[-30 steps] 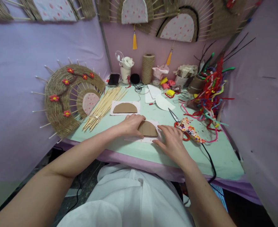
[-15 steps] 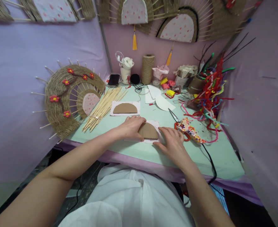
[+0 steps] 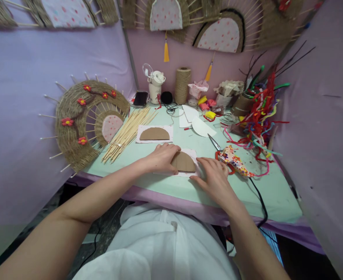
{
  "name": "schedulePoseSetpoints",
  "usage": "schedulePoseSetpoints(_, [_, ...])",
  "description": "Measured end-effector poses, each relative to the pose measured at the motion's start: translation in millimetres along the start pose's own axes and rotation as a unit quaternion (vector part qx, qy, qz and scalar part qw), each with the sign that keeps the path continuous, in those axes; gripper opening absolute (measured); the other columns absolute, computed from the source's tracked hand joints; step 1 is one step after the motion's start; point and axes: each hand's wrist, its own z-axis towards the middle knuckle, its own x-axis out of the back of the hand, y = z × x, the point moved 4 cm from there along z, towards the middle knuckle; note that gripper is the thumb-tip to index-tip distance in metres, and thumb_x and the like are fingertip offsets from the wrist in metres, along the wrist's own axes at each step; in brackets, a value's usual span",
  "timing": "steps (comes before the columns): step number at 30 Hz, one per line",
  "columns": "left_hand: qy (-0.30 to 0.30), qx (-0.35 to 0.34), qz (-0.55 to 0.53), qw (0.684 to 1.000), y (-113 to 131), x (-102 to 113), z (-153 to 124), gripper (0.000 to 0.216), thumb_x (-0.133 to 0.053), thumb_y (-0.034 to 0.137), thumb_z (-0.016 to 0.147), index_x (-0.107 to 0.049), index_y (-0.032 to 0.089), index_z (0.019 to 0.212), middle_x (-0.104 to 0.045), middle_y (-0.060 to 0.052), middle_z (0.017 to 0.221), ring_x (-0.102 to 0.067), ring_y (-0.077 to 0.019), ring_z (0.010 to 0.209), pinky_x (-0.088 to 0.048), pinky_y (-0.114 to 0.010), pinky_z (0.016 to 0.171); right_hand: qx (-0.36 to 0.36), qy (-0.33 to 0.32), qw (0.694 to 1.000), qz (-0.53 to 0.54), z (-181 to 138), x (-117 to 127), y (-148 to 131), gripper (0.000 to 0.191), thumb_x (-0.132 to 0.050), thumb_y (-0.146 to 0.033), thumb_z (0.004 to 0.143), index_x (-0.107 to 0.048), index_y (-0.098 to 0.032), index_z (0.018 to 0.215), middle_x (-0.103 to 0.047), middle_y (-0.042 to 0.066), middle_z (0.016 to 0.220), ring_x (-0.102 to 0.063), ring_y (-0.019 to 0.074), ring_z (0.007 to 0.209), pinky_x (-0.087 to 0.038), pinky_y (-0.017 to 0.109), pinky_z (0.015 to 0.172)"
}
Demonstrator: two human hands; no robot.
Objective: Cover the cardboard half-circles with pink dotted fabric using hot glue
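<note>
A brown cardboard half-circle lies on a piece of pale pink fabric in front of me. My left hand covers its left end, thumb at the straight edge and fingers at the curved side. At the fabric's right border rests my right hand, its thumb and fingers spread apart. Just behind is a second cardboard half-circle on its own fabric rectangle. Orange-handled scissors lie right of my hands, partly under a colourful patterned tool with a black cord.
A bundle of thin wooden sticks lies at the left beside a twine-wrapped arch with red flowers. White paper pieces, a twine spool, a white bottle and colourful pipe cleaners occupy the table's back and right.
The cardboard half-circle and both hands have shifted very slightly to the right. Everything else stays where it was.
</note>
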Motion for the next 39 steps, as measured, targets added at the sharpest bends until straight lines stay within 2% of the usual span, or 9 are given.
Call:
schedulePoseSetpoints(21, [-0.001,-0.006,-0.004,1.0,-1.1,-1.9,1.5,0.06,-0.066,0.05,0.059,-0.048,0.021,0.108,-0.054,-0.009,0.107,-0.048,-0.03,0.103,-0.036,-0.04,0.081,0.0,0.002,1.0,-0.003,-0.7,1.7,-0.6,0.04,-0.057,-0.037,0.081,-0.052,-0.021,0.118,-0.06,0.01,0.118,-0.048,0.0271,0.11,-0.026,0.045,0.095])
schedulePoseSetpoints(39, [-0.008,-0.004,-0.004,1.0,-1.1,-3.0,2.1,0.062,-0.065,0.051,0.059,-0.047,0.021,0.111,-0.052,-0.009,0.11,-0.046,-0.0297,0.106,-0.035,-0.04,0.084,-0.003,-0.01,1.0,-0.005,-1.6,3.1,-0.5,0.039,-0.056,-0.037,0.081,-0.052,-0.022,0.118,-0.06,0.009,0.118,-0.048,0.0272,0.11,-0.025,0.045,0.095])
